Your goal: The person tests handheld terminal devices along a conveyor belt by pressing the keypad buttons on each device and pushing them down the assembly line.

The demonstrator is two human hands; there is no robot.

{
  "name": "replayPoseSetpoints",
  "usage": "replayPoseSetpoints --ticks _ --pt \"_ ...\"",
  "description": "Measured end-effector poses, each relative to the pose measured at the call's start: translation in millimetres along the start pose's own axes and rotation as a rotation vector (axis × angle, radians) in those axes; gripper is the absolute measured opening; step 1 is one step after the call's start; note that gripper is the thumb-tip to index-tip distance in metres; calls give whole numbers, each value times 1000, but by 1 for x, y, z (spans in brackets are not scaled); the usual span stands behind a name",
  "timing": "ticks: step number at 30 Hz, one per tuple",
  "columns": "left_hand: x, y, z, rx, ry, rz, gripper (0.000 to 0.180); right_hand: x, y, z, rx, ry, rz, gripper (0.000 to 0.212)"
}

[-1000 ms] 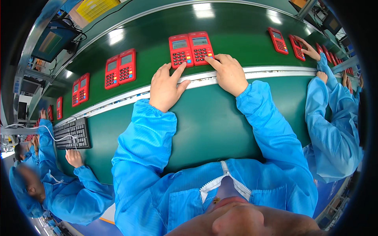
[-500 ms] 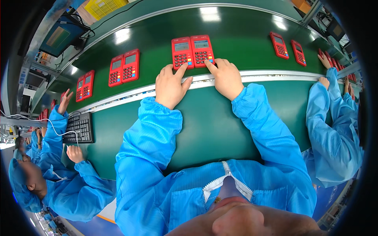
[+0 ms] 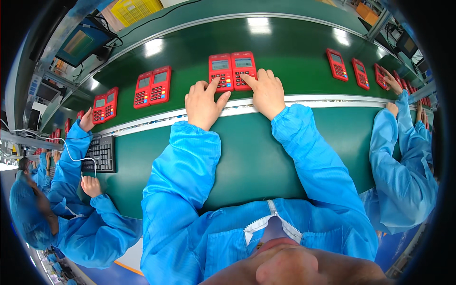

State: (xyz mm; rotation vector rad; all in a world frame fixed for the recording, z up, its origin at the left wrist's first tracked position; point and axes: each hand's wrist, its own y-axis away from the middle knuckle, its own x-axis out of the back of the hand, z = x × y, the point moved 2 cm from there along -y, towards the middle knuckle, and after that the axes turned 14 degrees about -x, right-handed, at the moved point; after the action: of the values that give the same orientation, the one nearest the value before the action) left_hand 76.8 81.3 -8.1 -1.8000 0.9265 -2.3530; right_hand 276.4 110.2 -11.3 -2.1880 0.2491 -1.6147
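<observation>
Two red card payment terminals lie side by side on the green belt in front of me, faces up with their screens lit. On the keypad of the left terminal (image 3: 220, 65) rests the index finger of my left hand (image 3: 202, 104), its thumb spread out to the right. My right hand (image 3: 268, 94) reaches its index finger onto the keys of the right terminal (image 3: 243, 62), with the other fingers loosely bent beside that terminal's right edge. Neither hand grips anything; both are open.
More terminals lie left in pairs (image 3: 152, 85) and right singly (image 3: 337, 64). A metal rail (image 3: 332, 100) separates belt and green worktop. A black keyboard (image 3: 101, 154) sits left. Co-workers in blue sleeves work either side; the left one's hand (image 3: 87, 120) is near a terminal, the right one's (image 3: 393, 84) touches one.
My index fingers have shifted up and left over the keypads. The left co-worker's raised hand has come down beside a terminal pair. At right, a co-worker's hand now has a terminal farther left.
</observation>
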Motion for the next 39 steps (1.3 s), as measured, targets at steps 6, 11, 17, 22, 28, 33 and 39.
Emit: replayPoseSetpoints --ticks 6,11,17,22,28,33,39 --pt "-5 -8 -17 -28 -47 5 49 -11 -16 -8 31 7 13 39" --pt "-1 3 -17 2 -22 -8 52 -16 -3 -13 40 47 7 40" --pt "11 -11 -27 -34 -34 53 51 -7 -19 -22 54 5 50 41" --pt "2 4 -22 4 -19 23 50 -11 -2 -20 51 7 32 40" --pt "9 7 -19 22 -22 -4 52 -7 0 -21 62 1 25 42" --pt "18 1 -26 -13 -11 52 51 5 -9 -28 66 -2 36 42" --pt "8 18 -18 47 3 1 51 -5 11 -25 60 14 -21 42"
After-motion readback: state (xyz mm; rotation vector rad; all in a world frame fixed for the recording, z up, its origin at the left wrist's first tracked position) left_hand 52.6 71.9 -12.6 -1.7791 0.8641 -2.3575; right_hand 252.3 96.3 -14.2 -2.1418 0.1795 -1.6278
